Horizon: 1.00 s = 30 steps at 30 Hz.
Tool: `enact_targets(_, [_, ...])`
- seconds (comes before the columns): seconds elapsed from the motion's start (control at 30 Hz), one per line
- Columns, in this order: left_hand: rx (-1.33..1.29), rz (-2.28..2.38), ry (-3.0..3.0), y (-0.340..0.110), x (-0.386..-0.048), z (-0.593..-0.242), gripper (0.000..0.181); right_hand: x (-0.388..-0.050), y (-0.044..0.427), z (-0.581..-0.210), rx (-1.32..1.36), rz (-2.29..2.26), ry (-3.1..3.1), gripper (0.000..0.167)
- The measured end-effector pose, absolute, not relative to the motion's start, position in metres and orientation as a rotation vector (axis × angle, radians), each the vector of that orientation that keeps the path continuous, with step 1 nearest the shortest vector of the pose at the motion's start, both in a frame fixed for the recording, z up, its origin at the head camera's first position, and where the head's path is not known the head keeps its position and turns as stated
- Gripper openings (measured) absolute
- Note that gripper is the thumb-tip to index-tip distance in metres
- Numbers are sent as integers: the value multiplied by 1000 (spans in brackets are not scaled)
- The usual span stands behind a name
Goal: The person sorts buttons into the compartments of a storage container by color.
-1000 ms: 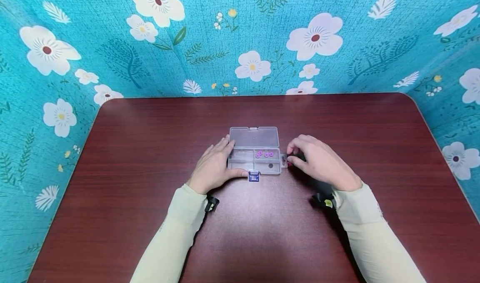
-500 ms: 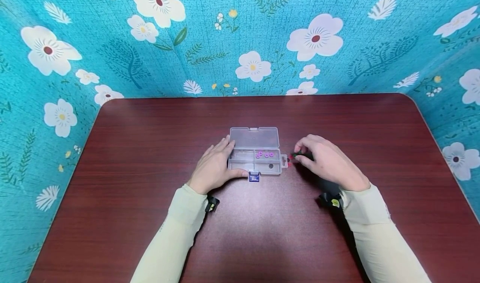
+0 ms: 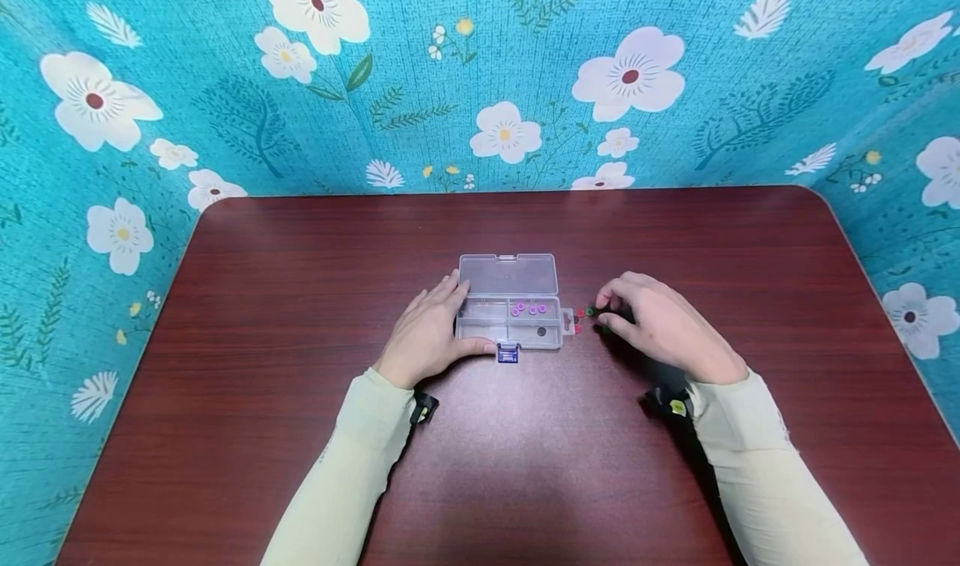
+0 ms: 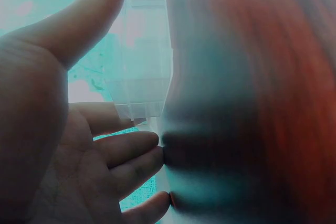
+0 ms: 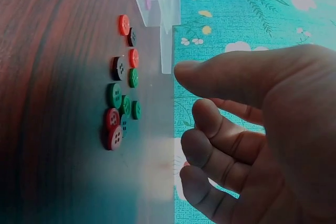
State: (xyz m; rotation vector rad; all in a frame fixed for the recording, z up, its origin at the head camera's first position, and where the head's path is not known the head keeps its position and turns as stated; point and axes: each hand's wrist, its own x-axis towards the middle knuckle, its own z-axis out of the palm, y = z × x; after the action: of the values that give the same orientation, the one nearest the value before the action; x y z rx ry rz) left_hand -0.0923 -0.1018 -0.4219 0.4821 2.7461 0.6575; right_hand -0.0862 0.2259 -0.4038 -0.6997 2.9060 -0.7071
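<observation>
A clear compartment box [image 3: 483,331] lies with its lid [image 3: 507,275] folded back and its blue latch [image 3: 507,353] at the front. Purple rings [image 3: 533,309] sit in the back right compartment, a dark button [image 3: 542,331] in the front right one. The left hand [image 3: 427,337] rests against the box's left side, fingers straight, thumb along the front edge. To the right of the box, the right hand [image 3: 663,328] hovers with thumb and fingers apart, holding nothing. In the right wrist view, red [image 5: 124,25], black [image 5: 119,68] and green buttons [image 5: 114,95] lie below its fingertips.
The dark red wooden table [image 3: 300,257] ends at a blue floral cloth [image 3: 450,74] behind. A clear hanging tab [image 3: 568,322] sticks out from the box's right end, close to the nearest buttons. Black wrist straps are on both sleeves [image 3: 750,458].
The right hand has moved right, away from the box, uncovering red and green buttons beside the tab. The left hand and the box have stayed still.
</observation>
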Motion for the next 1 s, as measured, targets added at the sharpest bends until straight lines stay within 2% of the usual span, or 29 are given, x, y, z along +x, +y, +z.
enact_targets(1.0, [491, 648, 2753, -103, -93, -423, 107, -83, 228, -420, -765, -607, 2875, 12])
